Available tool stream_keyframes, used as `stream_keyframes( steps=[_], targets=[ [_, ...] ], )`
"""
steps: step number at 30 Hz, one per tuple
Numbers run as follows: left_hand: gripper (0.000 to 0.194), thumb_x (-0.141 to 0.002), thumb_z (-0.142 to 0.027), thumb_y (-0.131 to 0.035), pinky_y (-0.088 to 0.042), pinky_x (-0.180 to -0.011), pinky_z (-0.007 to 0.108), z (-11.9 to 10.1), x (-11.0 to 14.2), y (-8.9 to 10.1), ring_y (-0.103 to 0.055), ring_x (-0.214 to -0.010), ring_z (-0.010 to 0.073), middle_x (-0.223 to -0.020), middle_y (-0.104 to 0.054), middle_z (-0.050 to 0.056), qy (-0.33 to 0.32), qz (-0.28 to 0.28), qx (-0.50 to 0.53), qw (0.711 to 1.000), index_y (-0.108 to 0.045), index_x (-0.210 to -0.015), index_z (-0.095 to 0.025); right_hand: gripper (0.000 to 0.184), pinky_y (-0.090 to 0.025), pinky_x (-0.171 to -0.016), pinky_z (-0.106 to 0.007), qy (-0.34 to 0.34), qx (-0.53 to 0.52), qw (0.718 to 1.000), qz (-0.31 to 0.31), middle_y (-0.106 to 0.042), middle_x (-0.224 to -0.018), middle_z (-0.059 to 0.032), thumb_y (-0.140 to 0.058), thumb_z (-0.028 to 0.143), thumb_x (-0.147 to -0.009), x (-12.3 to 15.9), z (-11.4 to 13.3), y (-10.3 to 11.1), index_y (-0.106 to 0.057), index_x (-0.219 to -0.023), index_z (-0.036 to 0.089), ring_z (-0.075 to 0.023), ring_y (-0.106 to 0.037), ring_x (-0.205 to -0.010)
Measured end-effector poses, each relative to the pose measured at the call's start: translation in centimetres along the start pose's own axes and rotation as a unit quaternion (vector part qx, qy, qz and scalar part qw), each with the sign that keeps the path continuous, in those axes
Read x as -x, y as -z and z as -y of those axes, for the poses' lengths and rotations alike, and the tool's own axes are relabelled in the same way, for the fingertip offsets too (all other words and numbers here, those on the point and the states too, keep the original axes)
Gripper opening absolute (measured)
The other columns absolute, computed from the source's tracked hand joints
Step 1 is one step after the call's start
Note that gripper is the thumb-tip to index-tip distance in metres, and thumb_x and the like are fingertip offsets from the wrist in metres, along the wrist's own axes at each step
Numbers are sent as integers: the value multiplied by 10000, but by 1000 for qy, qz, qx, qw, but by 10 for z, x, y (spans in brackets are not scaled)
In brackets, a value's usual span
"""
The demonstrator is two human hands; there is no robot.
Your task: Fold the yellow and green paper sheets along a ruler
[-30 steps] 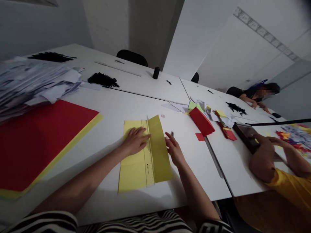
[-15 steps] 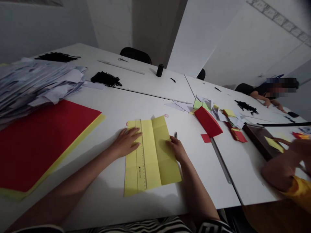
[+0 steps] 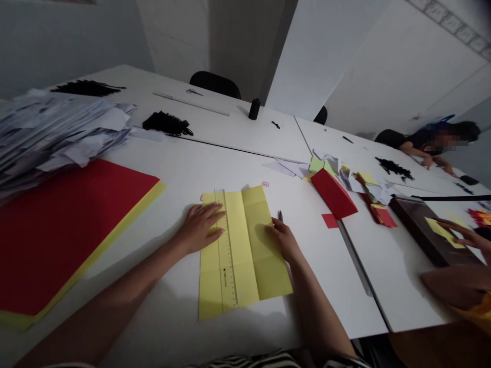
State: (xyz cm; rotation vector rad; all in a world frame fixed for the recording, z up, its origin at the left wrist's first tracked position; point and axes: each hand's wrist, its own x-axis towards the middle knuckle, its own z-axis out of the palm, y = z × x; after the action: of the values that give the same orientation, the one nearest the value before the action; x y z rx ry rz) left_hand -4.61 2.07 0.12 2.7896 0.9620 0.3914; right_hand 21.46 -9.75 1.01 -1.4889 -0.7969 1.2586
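A creased yellow sheet (image 3: 249, 240) lies unfolded on the white table (image 3: 184, 168) in front of me. A clear ruler (image 3: 226, 260) lies lengthwise on its left part. My left hand (image 3: 199, 225) rests flat with fingers spread on the sheet's left edge and the ruler's top. My right hand (image 3: 282, 237) presses the sheet's right edge, fingers bent on the paper. A pen (image 3: 281, 215) lies just beyond my right hand.
Large red sheets over a yellow one (image 3: 65, 225) lie at the left, below a pile of white paper (image 3: 53, 133). Folded red and coloured papers (image 3: 333, 191) sit to the right. A co-worker's hands (image 3: 460, 240) work at a dark paper cutter (image 3: 418, 225); another person sits far right.
The sheet's right flap has been opened flat, so the paper lies wider. The ruler has shifted left on it. My right hand moved onto the sheet's right edge. The co-worker placed a yellow piece on the cutter.
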Motion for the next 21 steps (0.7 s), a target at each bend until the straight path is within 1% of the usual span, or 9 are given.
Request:
stream_keyframes(
  steps=[6, 10, 14, 17, 21],
  targets=[
    [424, -903, -446, -476, -248, -1070, 434, 6, -1, 1, -395, -1333, 233, -1448, -453, 55, 3, 3, 2, 1000, -531, -1280, -259, 446, -545, -731, -347, 3, -1, 1000, 0, -704, -1025, -96, -656, 393, -755, 0, -1, 1, -630, -1152, 193, -244, -683, -840],
    [419, -893, -443, -485, -264, -1070, 420, 16, 0, 4, -409, -1320, 240, -1436, -466, 59, 0, 8, 7, 1000, -557, -1259, -253, 447, -548, -714, -354, 3, -8, 1000, 1, -710, -989, -90, -671, 399, -735, 1, 1, 2, -639, -1129, 191, -251, -686, -815],
    [431, -880, -450, -497, -274, -1066, 429, 25, 4, 8, -421, -1303, 255, -1421, -479, 66, 11, 5, 8, 1000, -572, -1254, -248, 424, -540, -724, -363, 1, -15, 1000, -8, -712, -986, -93, -672, 388, -727, 1, 2, 2, -645, -1103, 194, -260, -686, -830],
    [429, -873, -445, -508, -274, -1072, 423, 26, 6, 10, -423, -1301, 252, -1415, -485, 61, 9, 5, 15, 1000, -575, -1253, -256, 408, -532, -722, -369, 2, -12, 1000, -5, -709, -1008, -97, -663, 381, -734, 1, 0, 3, -646, -1102, 206, -269, -685, -843],
    [412, -875, -436, -518, -249, -1090, 424, 22, 7, 11, -412, -1314, 245, -1405, -491, 57, -6, 5, 22, 1000, -577, -1244, -262, 410, -526, -707, -361, 4, -21, 1000, 0, -710, -1005, -97, -664, 378, -743, 0, -3, 4, -644, -1115, 206, -269, -686, -830]
  ],
)
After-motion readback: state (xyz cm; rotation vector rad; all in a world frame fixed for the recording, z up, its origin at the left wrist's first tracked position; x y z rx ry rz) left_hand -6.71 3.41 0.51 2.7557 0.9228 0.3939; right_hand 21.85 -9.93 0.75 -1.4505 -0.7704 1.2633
